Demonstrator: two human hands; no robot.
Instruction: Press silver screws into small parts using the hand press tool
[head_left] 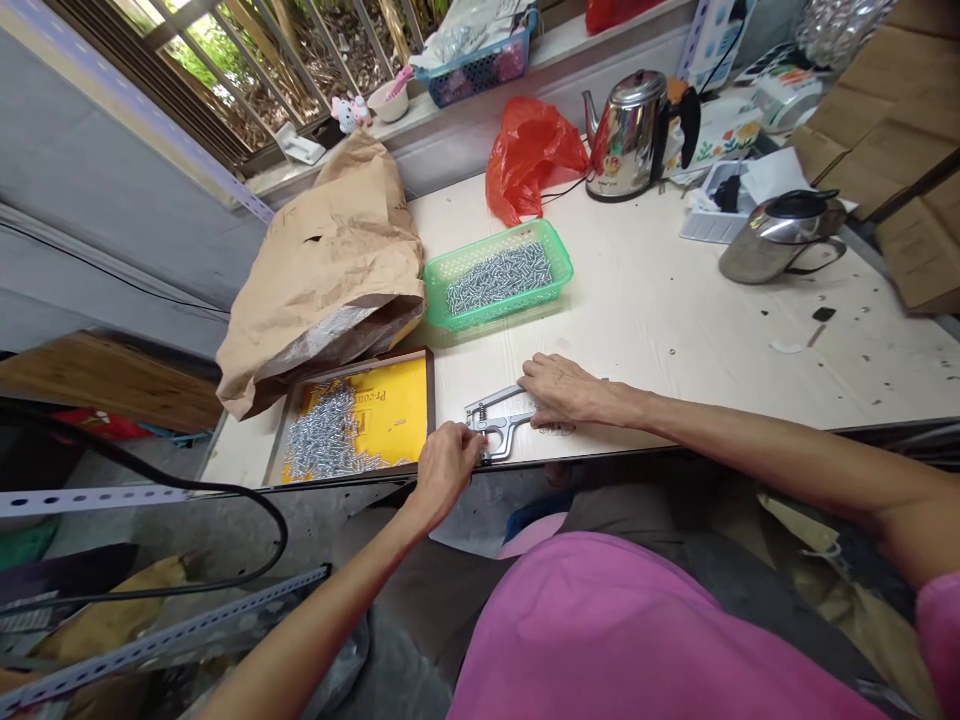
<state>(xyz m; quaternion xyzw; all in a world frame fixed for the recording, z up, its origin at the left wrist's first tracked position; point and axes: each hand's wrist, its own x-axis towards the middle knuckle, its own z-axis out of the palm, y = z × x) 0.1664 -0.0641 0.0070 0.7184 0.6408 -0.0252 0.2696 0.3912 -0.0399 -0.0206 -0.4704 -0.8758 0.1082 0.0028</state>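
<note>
My right hand (562, 388) is wrapped round the handles of silver hand-press pliers (504, 424), with a coil spring near their head. The pliers lie low over the table's front edge, jaws to the left. At those jaws, my left hand (450, 458) is closed in a pinch; whatever sits between its fingertips is too small to make out. Just left of that hand is a shallow tray (430, 405) with a yellow bottom. A pile of small silver metal pins (322, 435) covers the tray's left part, and a few lie loose on the yellow.
Behind the tray stands a green basket (559, 265) full of similar metal pieces. A crumpled brown paper bag (337, 240) leans at the left. Farther back are a red plastic bag (529, 150), a kettle (626, 140) and a steel jug (776, 240).
</note>
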